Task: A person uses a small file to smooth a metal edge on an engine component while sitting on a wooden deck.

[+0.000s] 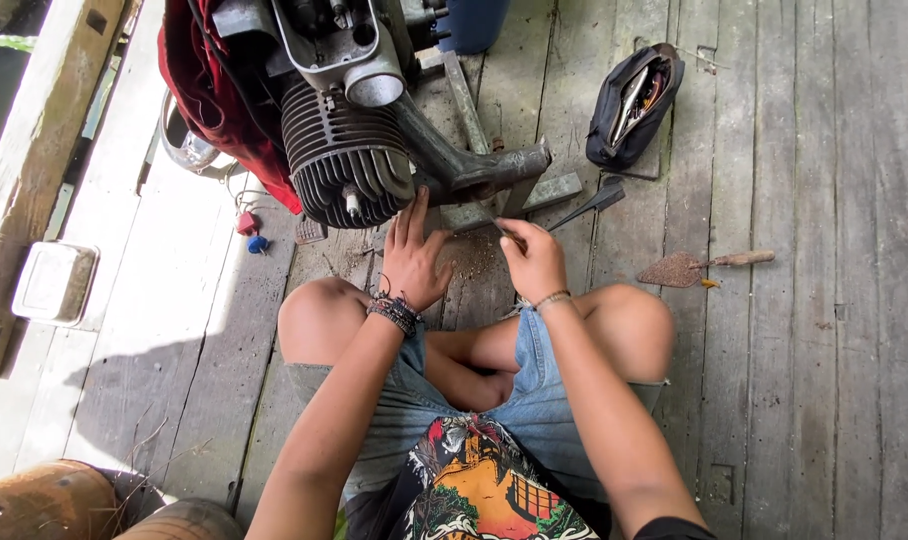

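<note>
My left hand (414,262) lies flat and unclenched, fingers spread, pressed on the plank floor (834,300) just below the finned engine cylinder (346,160), fingertips pointing to 12 o'clock; it grips nothing. My right hand (534,262) is clenched round a thin metal tool (502,230), prob. a small screwdriver or pick, tip aimed to 11 o'clock at the patch of rust-brown debris (472,255) between both hands. Exact tool type: cannot tell, most of it is hidden in my fist. Handling, as I judge it: tool is light, stiff, narrow; hold near the shank w/ thumb and forefinger for control. Cylinder is heavy cast metal, fins thin and likely sharp-edged; brace against the body, not the fins. Exhaust pipe (464,165) runs off toward 3 o'clock from the cylinder. At 2 o'clock, well apart: open black tool pouch (634,100). At 3 o'clock: rusty trowel (699,266). Dark angled tool (589,205) lies near my right hand, untouched.
</note>
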